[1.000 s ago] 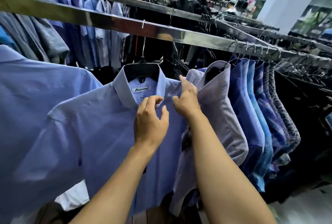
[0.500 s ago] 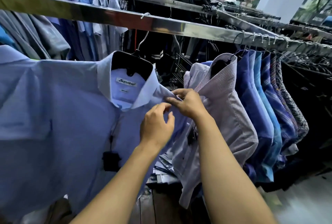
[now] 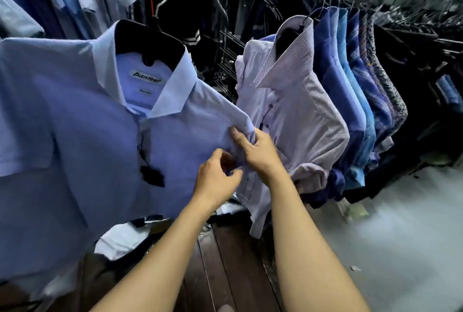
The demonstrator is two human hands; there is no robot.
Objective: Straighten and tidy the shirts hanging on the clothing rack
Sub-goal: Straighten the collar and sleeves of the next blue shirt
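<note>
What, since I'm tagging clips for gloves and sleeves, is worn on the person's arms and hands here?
Nothing that shows. The left forearm and the right forearm are bare from the bottom edge of the picture up to the wrists, with no sleeve or cuff in view. The left hand and the right hand have no gloves, and no watch, bracelet or ring is visible on the parts that show.

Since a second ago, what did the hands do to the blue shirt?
Both hands moved from the collar down to the shoulder of the blue shirt: the right hand grips its edge, the left hand pinches cloth below. The pale purple shirt still hangs beside it.
</note>
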